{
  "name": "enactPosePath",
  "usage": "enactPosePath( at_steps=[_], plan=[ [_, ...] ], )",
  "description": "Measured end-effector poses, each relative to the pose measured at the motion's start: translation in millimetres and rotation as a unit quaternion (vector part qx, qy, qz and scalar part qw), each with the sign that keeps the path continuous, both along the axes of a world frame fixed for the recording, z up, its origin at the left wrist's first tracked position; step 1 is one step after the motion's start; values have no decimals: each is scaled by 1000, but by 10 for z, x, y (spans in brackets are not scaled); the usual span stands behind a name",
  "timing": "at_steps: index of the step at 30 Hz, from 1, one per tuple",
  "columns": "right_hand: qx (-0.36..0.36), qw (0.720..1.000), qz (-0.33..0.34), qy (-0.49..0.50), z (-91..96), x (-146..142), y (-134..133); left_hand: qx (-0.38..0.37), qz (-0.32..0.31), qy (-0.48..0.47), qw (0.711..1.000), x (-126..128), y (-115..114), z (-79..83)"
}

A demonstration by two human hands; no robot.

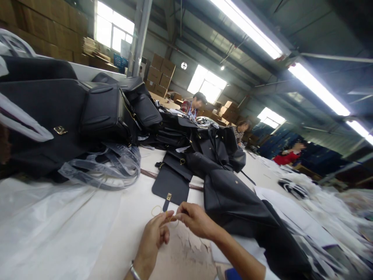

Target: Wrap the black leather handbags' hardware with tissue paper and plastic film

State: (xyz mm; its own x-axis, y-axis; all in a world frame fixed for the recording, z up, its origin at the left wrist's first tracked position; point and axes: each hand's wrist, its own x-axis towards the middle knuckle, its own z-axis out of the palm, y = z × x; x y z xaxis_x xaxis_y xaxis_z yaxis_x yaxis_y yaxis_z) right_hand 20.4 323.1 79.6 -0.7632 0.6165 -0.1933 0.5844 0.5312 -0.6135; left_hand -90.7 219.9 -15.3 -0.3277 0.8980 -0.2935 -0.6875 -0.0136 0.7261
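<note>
My left hand (pixel 153 237) and my right hand (pixel 196 219) meet over the white worktable, fingertips close together. A thin yellow rubber band (pixel 166 214) runs across the fingers of my left hand, and my right thumb and forefinger pinch at the same place. Just beyond the left fingertips shows another thin yellow loop (pixel 156 206); whether it joins the band in my fingers I cannot tell. Right past my hands lies a small black bag (pixel 171 182), its flap spread flat, with a gold clasp (pixel 169 196) and a short strap tab pointing at me.
Black bags (pixel 221 147) are heaped behind and to the right. Larger black bags (pixel 99 112) stand at left beside plastic-wrapped handles (pixel 107 167). White wrapping sheets (pixel 52 221) cover the left side. Several people (pixel 287 157) sit farther off. Torn paper (pixel 192 249) lies under my hands.
</note>
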Motion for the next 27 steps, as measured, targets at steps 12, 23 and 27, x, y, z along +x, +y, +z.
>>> enactPosePath(
  at_steps=[12, 23, 27],
  plan=[
    [67, 997, 4, -47, -577, -412, 235, -34, 76, 22, 996, -116, -9, -8],
    [134, 985, 63, -93, -608, -651, 220, -144, 152, 421, 882, -336, -98, -48],
    [122, 990, 61, -44, -461, -486, 181, -162, 161, 463, 857, -346, -144, 6]
  ],
)
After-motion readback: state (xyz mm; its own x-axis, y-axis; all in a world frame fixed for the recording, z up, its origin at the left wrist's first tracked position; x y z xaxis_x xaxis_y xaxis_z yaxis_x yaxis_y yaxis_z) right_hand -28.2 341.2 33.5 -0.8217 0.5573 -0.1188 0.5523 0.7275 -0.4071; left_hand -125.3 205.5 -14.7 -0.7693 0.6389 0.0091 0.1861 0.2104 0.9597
